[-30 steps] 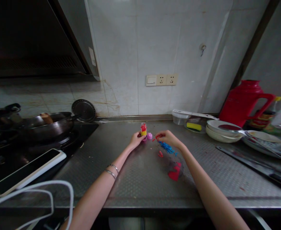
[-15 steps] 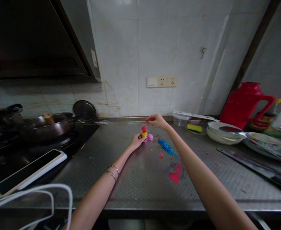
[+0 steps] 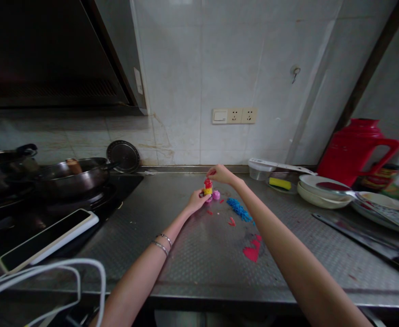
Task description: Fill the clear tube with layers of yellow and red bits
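A small clear bottle (image 3: 208, 187) with red and yellow bits inside stands upright on the steel counter (image 3: 185, 254). My left hand (image 3: 196, 200) grips its base from the left. Right above the bottle's mouth my right hand (image 3: 220, 174) is pinched shut on small red pieces. A pink cap (image 3: 216, 195) lies just right of the bottle. Further right lies a heap of blue pieces (image 3: 239, 210), with scattered red pieces (image 3: 232, 221) in front and a red heap (image 3: 253, 251) nearer me.
A wok (image 3: 66, 175) and a round lid (image 3: 123, 156) sit on the stove at left. A phone (image 3: 47, 238) and white cable (image 3: 49, 281) lie front left. Bowls (image 3: 320, 188), a sponge (image 3: 280, 183), a red jug (image 3: 352, 147) and a knife (image 3: 366, 240) crowd the right.
My right hand picked red pieces off the counter, rose over the bottle, then lowered to its mouth. My left hand kept hold of the bottle.
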### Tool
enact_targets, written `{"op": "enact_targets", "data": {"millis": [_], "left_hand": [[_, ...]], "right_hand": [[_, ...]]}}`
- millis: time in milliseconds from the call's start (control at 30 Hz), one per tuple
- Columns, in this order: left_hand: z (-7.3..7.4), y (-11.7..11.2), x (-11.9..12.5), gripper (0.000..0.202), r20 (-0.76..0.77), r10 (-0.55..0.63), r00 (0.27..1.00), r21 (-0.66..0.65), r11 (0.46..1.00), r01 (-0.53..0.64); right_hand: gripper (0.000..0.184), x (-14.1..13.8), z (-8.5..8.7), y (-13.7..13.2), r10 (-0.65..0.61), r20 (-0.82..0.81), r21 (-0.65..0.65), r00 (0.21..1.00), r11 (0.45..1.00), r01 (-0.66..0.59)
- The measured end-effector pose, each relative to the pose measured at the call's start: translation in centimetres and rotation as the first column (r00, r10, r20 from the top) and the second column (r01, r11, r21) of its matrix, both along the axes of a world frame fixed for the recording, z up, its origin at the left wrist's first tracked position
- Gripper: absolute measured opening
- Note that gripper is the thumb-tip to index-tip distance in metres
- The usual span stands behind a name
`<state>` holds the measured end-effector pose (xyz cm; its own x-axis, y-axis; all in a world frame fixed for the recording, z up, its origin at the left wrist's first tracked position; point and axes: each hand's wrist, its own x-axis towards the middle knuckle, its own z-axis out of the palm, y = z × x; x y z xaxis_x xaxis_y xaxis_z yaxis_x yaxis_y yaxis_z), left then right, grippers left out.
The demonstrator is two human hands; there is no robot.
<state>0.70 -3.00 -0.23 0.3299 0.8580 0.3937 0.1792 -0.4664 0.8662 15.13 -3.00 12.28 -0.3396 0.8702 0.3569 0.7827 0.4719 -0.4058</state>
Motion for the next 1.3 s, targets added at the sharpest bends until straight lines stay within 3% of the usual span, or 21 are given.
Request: {"op": "enact_targets", "data": {"millis": [267, 333, 400, 567, 700, 900, 1067, 1300], "left_hand": [[0.0, 0.2, 0.0, 0.033, 0.014, 0.007, 1.000, -0.005, 1.000, -0.007], [-0.2, 0.3, 0.0, 0.034, 0.027, 0.013, 1.000, -0.005, 1.000, -0.012], [-0.3, 0.5, 0.1, 0.034, 0.026, 0.016, 1.000, -0.001, 1.000, -0.016], [-0.5, 0.8, 0.1, 0.038, -0.008, 0.035, 0.999, 0.008, 0.999, -0.035], [-0.7, 0.8, 0.0, 0.040, 0.001, 0.039, 0.999, 0.004, 0.999, -0.039], [-0.7, 0.8, 0.1, 0.038, 0.014, 0.043, 0.999, 0.010, 0.999, -0.043], [-0.9, 1.0, 0.1, 0.038, 0.026, 0.035, 0.999, 0.008, 0.999, -0.035], [-0.4, 0.6, 0.0, 0.035, -0.021, 0.037, 0.999, 0.028, 0.999, -0.037]], "right_hand": [[0.032, 1.3, -0.3, -0.4, -0.085, -0.068, 0.142, 0.994, 0.985, 0.094], [0.028, 2.6, -1.5, -0.5, -0.138, -0.097, 0.152, 0.986, 0.977, 0.152], [0.021, 3.9, -3.3, -0.6, -0.169, -0.031, 0.073, 0.985, 0.983, 0.171], [0.022, 5.9, -8.1, -0.9, -0.102, 0.159, -0.152, 0.982, 0.980, 0.127], [0.028, 5.7, -9.9, -0.8, -0.094, 0.154, -0.188, 0.984, 0.974, 0.122], [0.026, 5.2, -10.2, -0.7, -0.071, 0.143, -0.219, 0.987, 0.970, 0.102], [0.024, 5.1, -9.6, -1.3, -0.070, 0.075, -0.177, 0.995, 0.981, 0.082], [0.030, 2.1, -9.0, -3.5, 0.080, -0.024, -0.266, 0.997, 0.960, -0.083]]}}
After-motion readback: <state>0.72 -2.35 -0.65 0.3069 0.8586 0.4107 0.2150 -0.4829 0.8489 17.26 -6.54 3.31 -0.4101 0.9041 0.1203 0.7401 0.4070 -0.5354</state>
